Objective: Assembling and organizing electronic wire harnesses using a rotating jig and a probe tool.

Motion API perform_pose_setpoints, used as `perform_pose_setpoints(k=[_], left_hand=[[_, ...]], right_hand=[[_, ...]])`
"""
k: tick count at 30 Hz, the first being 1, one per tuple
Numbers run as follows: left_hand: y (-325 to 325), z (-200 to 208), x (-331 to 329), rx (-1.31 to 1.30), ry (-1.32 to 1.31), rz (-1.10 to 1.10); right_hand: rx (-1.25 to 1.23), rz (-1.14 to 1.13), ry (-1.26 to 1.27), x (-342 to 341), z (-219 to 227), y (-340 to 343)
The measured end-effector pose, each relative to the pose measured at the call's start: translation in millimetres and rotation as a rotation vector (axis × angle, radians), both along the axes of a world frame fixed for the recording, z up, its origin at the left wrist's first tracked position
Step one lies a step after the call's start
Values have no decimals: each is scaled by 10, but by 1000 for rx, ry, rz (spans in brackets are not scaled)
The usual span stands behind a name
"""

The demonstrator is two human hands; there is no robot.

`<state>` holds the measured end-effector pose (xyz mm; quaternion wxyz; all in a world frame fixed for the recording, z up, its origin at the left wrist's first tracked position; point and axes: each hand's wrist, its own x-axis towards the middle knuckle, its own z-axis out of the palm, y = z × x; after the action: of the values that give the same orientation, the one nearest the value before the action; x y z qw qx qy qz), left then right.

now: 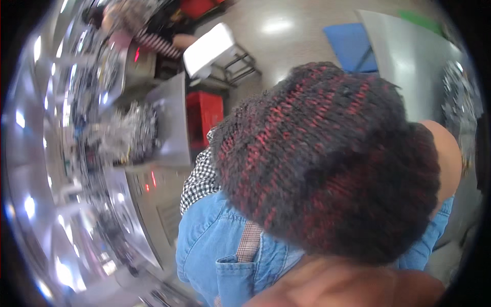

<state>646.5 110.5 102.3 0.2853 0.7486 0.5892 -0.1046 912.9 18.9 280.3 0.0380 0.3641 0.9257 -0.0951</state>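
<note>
A large fuzzy, knitted-looking black form with red flecks [307, 153] fills the middle of the view. Around its lower side is a blue denim garment [204, 250] with a pocket, and a black-and-white checked cloth [197, 184] shows beside it. Bare skin [353, 286] crosses the lower edge, close and blurred; which body part it is, I cannot tell. Another rounded patch of skin [447, 148] shows right of the dark form. Neither my left hand nor my right hand can be made out, and no fingers show.
Machines with red lit displays [153, 179] and blurred metal parts line the left. Beyond them are a white-topped stool [209, 48], a red bin [204, 117], a blue panel [350, 46] and a metal table [399, 56]. Another person [153, 43] is at the upper left.
</note>
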Motion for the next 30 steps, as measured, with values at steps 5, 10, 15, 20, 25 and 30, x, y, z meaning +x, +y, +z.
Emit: perform_pose_setpoints(k=[5, 10, 15, 20, 25, 30], left_hand=[[-744, 75, -965, -44, 10, 314], [-1404, -6, -1843, -61, -24, 545], [-1798, -176, -2873, -82, -57, 758], [-1819, -129, -4236, -116, -95, 954], [-1477, 19, -5285, -143, -107, 1070], [-1380, -93, -5694, -88, -137, 1289]], right_hand=[[-50, 296, 19, -712, 43, 323], [-68, 556, -4, -1798, 88, 496], [-91, 823, -6, -3284, 8, 721], [-118, 1100, -13, -5339, -34, 1018], [-148, 1241, 57, -6868, -47, 1374], [-94, 1138, 115, -8124, -279, 2105]])
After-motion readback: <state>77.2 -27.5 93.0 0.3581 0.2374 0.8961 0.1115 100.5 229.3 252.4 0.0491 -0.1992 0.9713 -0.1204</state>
